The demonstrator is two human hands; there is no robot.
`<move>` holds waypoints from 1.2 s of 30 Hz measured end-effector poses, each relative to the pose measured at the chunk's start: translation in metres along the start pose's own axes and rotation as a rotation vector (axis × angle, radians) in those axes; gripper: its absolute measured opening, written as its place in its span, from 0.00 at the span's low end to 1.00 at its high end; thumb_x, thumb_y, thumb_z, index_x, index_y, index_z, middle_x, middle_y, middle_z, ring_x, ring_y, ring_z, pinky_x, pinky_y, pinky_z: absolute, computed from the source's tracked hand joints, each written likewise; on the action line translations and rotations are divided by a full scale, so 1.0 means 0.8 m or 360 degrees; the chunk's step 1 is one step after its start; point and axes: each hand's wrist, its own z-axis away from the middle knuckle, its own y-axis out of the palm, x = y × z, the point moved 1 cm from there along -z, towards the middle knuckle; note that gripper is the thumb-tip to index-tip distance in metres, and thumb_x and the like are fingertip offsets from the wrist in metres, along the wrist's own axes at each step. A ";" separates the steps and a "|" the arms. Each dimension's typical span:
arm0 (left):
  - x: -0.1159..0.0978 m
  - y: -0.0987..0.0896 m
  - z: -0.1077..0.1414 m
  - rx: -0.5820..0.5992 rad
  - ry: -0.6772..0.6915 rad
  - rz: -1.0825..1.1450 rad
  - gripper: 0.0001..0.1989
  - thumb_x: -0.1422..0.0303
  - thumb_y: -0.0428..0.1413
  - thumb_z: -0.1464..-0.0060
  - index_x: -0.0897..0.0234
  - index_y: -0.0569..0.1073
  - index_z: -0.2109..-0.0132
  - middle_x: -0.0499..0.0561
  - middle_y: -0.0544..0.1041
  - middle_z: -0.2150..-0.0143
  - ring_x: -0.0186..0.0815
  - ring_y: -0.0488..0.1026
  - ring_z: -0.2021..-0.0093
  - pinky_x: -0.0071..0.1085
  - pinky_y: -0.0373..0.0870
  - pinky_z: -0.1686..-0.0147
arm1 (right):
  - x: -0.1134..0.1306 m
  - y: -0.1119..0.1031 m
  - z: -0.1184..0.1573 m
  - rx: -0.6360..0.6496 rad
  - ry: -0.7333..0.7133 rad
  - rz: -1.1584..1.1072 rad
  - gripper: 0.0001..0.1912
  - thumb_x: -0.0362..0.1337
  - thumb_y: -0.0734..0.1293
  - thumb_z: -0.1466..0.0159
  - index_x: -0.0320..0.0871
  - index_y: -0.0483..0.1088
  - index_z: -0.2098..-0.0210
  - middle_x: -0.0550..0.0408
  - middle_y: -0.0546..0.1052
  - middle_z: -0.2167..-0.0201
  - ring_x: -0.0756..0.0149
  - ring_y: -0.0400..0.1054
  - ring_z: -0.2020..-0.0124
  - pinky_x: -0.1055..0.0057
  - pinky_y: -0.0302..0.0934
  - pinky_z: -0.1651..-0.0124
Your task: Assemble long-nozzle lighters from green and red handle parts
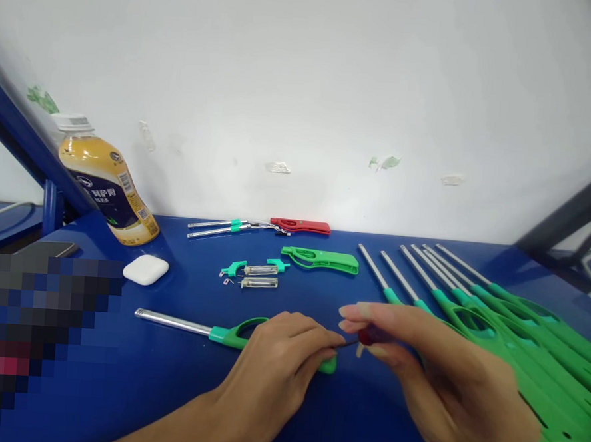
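My left hand (281,360) is closed over the handle of a green stick lighter (231,337) lying flat on the blue table. The lighter's metal tube points left, and its handle end shows under my fingertips. My right hand (446,370) pinches a small red-handled tool (366,336), which looks like a screwdriver. Its thin dark shaft reaches left to my left fingertips, where the tip is hidden. Just below the red handle, a small pale piece shows between the hands; I cannot tell what it is.
Several green lighters (513,341) lie in a row at right. Behind my hands are a green half-shell (323,259), clear fuel tanks (260,282), a red shell (302,226) and metal tubes (212,232). A yellow bottle (110,186) and white case (145,270) stand left.
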 end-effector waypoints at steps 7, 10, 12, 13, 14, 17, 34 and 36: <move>0.001 0.000 0.001 0.0043 -0.0041 0.0024 0.09 0.74 0.58 0.28 0.60 0.83 0.48 0.50 0.86 0.55 0.38 0.84 0.58 0.32 0.80 0.56 | -0.001 0.002 0.001 -0.0042 0.0063 -0.0078 0.28 0.21 0.63 0.30 0.54 0.72 0.37 0.63 0.87 0.47 0.75 0.85 0.58 0.85 0.77 0.54; 0.001 0.000 0.000 0.0027 -0.0030 0.0032 0.09 0.74 0.57 0.27 0.60 0.83 0.48 0.49 0.86 0.55 0.38 0.84 0.59 0.31 0.79 0.57 | 0.000 0.003 0.003 -0.0058 0.0091 -0.0064 0.27 0.21 0.64 0.31 0.55 0.74 0.40 0.64 0.87 0.50 0.73 0.85 0.60 0.83 0.78 0.55; 0.000 0.000 -0.001 0.0021 -0.0028 0.0033 0.10 0.73 0.57 0.27 0.58 0.82 0.48 0.48 0.87 0.54 0.38 0.84 0.59 0.32 0.79 0.58 | 0.001 0.003 0.005 -0.0080 0.0089 -0.0047 0.26 0.21 0.64 0.31 0.55 0.74 0.41 0.64 0.88 0.51 0.72 0.85 0.61 0.81 0.79 0.56; -0.001 0.000 -0.001 0.0022 -0.0030 0.0030 0.10 0.73 0.57 0.27 0.58 0.82 0.48 0.48 0.87 0.54 0.38 0.84 0.59 0.32 0.79 0.58 | 0.000 0.003 0.006 -0.0091 0.0085 -0.0039 0.26 0.22 0.64 0.31 0.55 0.75 0.42 0.64 0.88 0.51 0.72 0.85 0.62 0.81 0.80 0.56; -0.001 0.000 -0.002 0.0025 -0.0031 0.0027 0.10 0.73 0.57 0.27 0.58 0.82 0.48 0.47 0.87 0.55 0.38 0.84 0.59 0.32 0.79 0.58 | 0.000 0.003 0.006 -0.0104 0.0078 -0.0032 0.25 0.22 0.65 0.31 0.54 0.75 0.42 0.63 0.88 0.51 0.71 0.85 0.62 0.81 0.80 0.57; -0.001 0.000 -0.002 0.0033 -0.0037 0.0013 0.10 0.73 0.56 0.26 0.58 0.82 0.49 0.48 0.86 0.56 0.38 0.84 0.60 0.33 0.79 0.58 | -0.002 0.003 0.006 -0.0124 0.0071 -0.0032 0.24 0.22 0.65 0.31 0.52 0.77 0.43 0.62 0.88 0.53 0.71 0.85 0.64 0.81 0.80 0.58; -0.004 0.001 -0.001 0.0125 -0.0079 0.0088 0.11 0.76 0.56 0.29 0.58 0.82 0.48 0.47 0.85 0.55 0.38 0.83 0.56 0.35 0.80 0.54 | -0.015 0.008 0.013 -0.0069 0.0128 -0.0246 0.35 0.24 0.66 0.27 0.63 0.67 0.28 0.64 0.85 0.49 0.74 0.82 0.58 0.82 0.78 0.61; -0.008 -0.001 0.000 0.0153 -0.0104 0.0090 0.13 0.75 0.55 0.29 0.58 0.81 0.46 0.47 0.85 0.53 0.37 0.83 0.54 0.35 0.81 0.52 | -0.016 0.008 0.012 -0.0022 0.0182 -0.0251 0.34 0.25 0.66 0.26 0.64 0.67 0.29 0.65 0.85 0.50 0.77 0.81 0.58 0.84 0.77 0.58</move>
